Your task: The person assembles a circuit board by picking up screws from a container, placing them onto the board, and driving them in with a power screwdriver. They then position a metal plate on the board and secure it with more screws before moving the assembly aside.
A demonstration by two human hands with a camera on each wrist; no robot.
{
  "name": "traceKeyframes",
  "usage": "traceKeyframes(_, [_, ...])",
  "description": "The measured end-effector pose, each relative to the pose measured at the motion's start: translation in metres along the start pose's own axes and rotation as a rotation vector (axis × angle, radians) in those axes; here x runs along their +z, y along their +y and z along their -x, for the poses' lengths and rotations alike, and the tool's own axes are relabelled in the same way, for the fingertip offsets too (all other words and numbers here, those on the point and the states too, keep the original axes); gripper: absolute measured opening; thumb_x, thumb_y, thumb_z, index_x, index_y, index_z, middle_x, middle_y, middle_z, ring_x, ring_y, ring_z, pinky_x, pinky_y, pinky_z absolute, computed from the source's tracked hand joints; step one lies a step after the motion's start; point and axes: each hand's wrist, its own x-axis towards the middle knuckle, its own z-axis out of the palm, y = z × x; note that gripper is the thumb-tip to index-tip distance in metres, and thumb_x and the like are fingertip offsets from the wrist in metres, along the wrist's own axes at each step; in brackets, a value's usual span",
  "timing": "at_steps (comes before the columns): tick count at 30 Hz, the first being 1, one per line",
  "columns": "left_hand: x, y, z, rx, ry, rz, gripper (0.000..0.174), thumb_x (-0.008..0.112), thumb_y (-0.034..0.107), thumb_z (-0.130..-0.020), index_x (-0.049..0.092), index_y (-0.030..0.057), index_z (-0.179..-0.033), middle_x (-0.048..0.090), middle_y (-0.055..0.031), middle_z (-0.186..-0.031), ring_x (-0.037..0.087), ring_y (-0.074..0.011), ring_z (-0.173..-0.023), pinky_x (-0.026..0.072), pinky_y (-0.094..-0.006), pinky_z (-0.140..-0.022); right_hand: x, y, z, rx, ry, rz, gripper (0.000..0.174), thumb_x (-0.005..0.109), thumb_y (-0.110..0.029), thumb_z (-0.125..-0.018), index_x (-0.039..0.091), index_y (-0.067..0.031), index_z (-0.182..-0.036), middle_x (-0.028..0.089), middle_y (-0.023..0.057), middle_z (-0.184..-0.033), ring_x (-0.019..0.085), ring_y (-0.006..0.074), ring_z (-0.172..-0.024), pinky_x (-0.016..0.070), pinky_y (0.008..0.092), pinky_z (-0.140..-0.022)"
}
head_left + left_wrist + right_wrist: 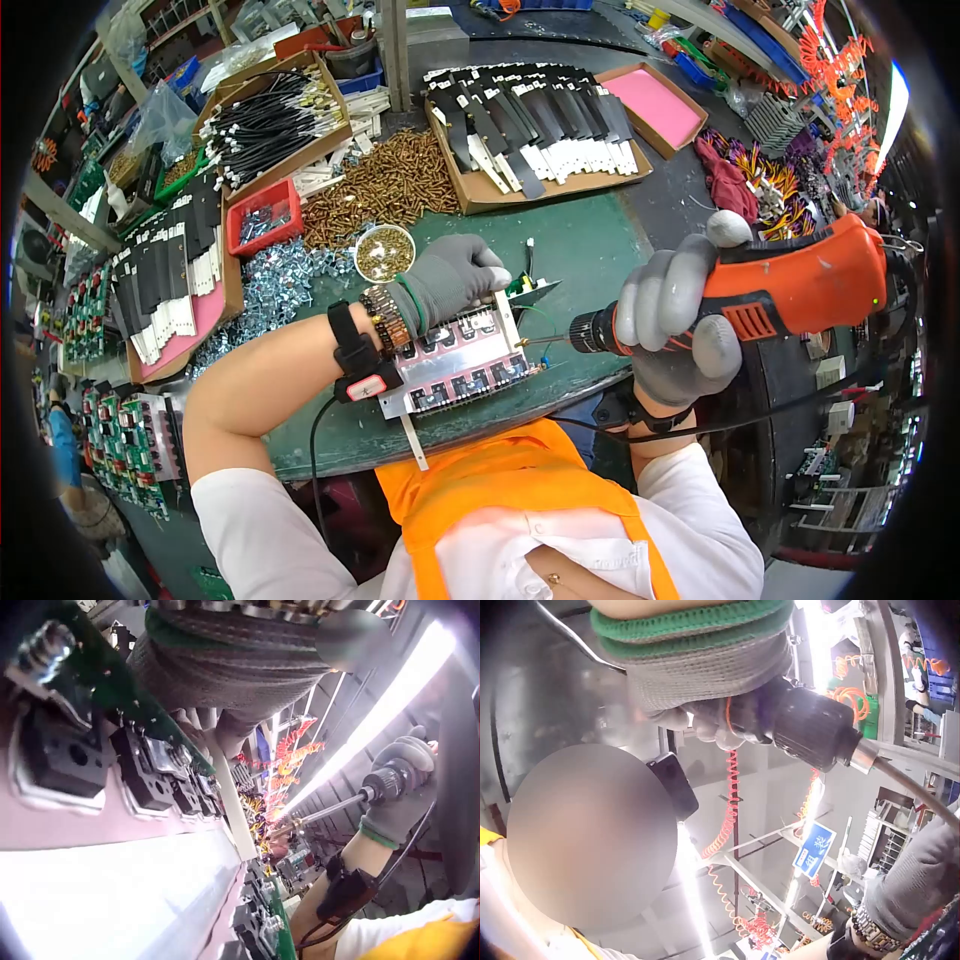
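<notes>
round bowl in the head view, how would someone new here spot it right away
On the green work surface, find the big heap of brass-coloured parts. At the heap's near edge, beside the gloved left hand, sits the round bowl. Unlike the rectangular red bin to its left, it is round and pale-rimmed, and holds small brass-coloured pieces.

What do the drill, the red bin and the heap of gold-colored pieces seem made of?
Drill: orange body, likely satin molded plastic, judging by its vent slots. Red bin: probably smooth plastic, given its even color. Gold-colored pieces: apparently shiny metal, from their glints; solid brass or plating, I can't tell.
</notes>
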Motion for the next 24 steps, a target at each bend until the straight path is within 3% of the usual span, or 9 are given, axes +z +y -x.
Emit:
traceKeyframes(6, [0.001, -0.005, 0.001, 0.083, 0.038, -0.06, 0.021, 0.071, 0.017, -0.084, 0.066, 0.0, -0.096, 0.066, -0.0064, -0.079, 0.06, -0.0109, -0.066, 0.0488, -0.0257, -0.058, 0.0, 0.01, -0.002, 0.026, -0.013, 0.019, 0.073, 0.076, -0.018, -0.081, 0.032, -0.0054, -0.138, 0.056, 0.0026, -0.071, 0.049, 0.0148, -0.052, 0.0423, 0.0312, -0.052])
traceKeyframes(11, [0.002, -0.01, -0.004, 0.131, 0.079, -0.159, 0.021, 0.071, 0.016, -0.083, 0.066, 0.0001, -0.095, 0.065, -0.0067, -0.079, 0.06, -0.0126, -0.069, 0.0488, -0.0282, -0.062, 0.012, 0.022, -0.004, 0.114, -0.029, 0.077, 0.067, 0.077, -0.015, -0.079, 0.036, -0.002, -0.131, 0.057, 0.004, -0.073, 0.054, 0.0137, -0.057, 0.0471, 0.0292, -0.056])
traceKeyframes(12, [0.002, -0.011, -0.005, 0.145, 0.076, -0.155, 0.021, 0.071, 0.016, -0.083, 0.066, 0.0002, -0.096, 0.065, -0.0069, -0.079, 0.06, -0.0131, -0.069, 0.0489, -0.029, -0.063, 0.014, 0.026, -0.005, 0.084, -0.041, 0.144, 0.062, 0.074, -0.019, -0.081, 0.038, -0.0038, -0.129, 0.054, 0.0008, -0.068, 0.048, 0.0131, -0.047, 0.0425, 0.0295, -0.045])
traceKeyframes(19, [0.0, -0.014, -0.006, 0.146, 0.084, -0.173, 0.024, 0.073, 0.018, -0.082, 0.066, 0.0007, -0.096, 0.066, -0.0082, -0.08, 0.061, -0.014, -0.071, 0.0497, -0.0303, -0.065, 0.017, 0.032, -0.003, 0.083, -0.033, 0.192, 0.062, 0.076, -0.019, -0.08, 0.038, -0.0034, -0.127, 0.055, 0.0007, -0.069, 0.048, 0.0119, -0.047, 0.0414, 0.0279, -0.045])
traceKeyframes(21, [0.0, -0.014, -0.006, 0.144, 0.055, -0.146, 0.021, 0.073, 0.019, -0.08, 0.067, 0.0027, -0.093, 0.068, -0.0116, -0.084, 0.065, -0.0202, -0.078, 0.051, -0.0333, -0.072, 0.015, 0.029, -0.001, 0.118, -0.043, 0.152, 0.063, 0.076, -0.016, -0.079, 0.038, -0.0043, -0.128, 0.056, 0.0018, -0.071, 0.051, 0.0116, -0.053, 0.0437, 0.0277, -0.051])
traceKeyframes(24, [-0.016, -0.021, -0.026, 0.145, 0.014, -0.147, 0.021, 0.072, 0.018, -0.08, 0.068, 0.0035, -0.095, 0.068, -0.0112, -0.085, 0.066, -0.0193, -0.079, 0.0516, -0.0335, -0.073, 0.011, 0.023, 0.0, 0.167, -0.056, 0.101, 0.065, 0.077, -0.012, -0.077, 0.037, -0.0057, -0.129, 0.057, 0.0035, -0.073, 0.055, 0.0111, -0.062, 0.0471, 0.0274, -0.06])
